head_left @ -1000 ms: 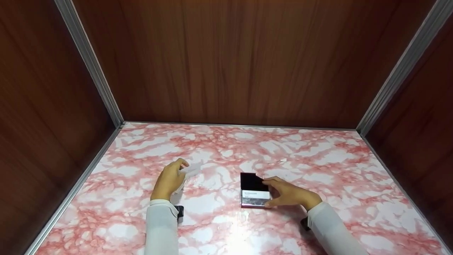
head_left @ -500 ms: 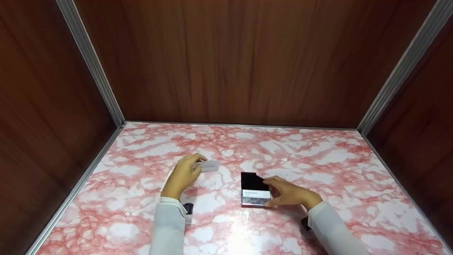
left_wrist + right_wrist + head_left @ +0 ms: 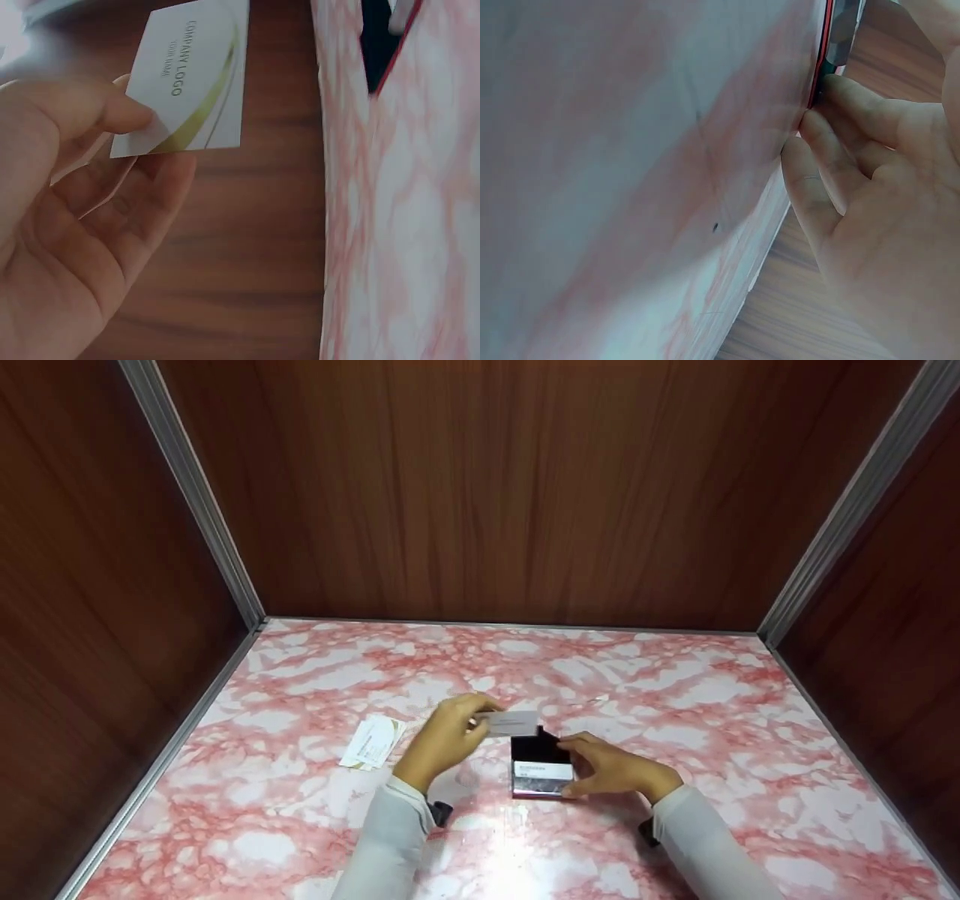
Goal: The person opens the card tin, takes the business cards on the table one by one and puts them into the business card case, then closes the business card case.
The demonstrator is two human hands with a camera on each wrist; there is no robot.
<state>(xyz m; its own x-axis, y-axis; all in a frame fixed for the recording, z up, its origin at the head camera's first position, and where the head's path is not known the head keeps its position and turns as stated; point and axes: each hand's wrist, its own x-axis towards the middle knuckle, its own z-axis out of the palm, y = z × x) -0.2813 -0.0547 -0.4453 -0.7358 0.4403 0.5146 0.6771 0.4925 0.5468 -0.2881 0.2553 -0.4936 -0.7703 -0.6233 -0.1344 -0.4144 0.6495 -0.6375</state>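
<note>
A white business card [image 3: 511, 723] is pinched between the thumb and fingers of my left hand [image 3: 446, 735], above the far edge of a black business card case [image 3: 529, 749]. Gold curves and "COMPANY LOGO" lettering show on the card [image 3: 196, 75] in the left wrist view. The case lies on the table with a printed white strip [image 3: 542, 771] across its near half. My right hand [image 3: 619, 769] holds the case by its right side, thumb at the near corner and fingers farther up. In the right wrist view, fingertips touch the red-edged case [image 3: 823, 52].
Several loose business cards [image 3: 373, 741] lie in an overlapping pile to the left of my left hand. The table [image 3: 675, 840] has a red and white marbled top. Brown wood-look panels [image 3: 480, 495] with metal edging close it in at the back and both sides.
My left hand has moved right with the business card, from over the pile to the case, and the pile has come into full view. The right hand and case have stayed put.
</note>
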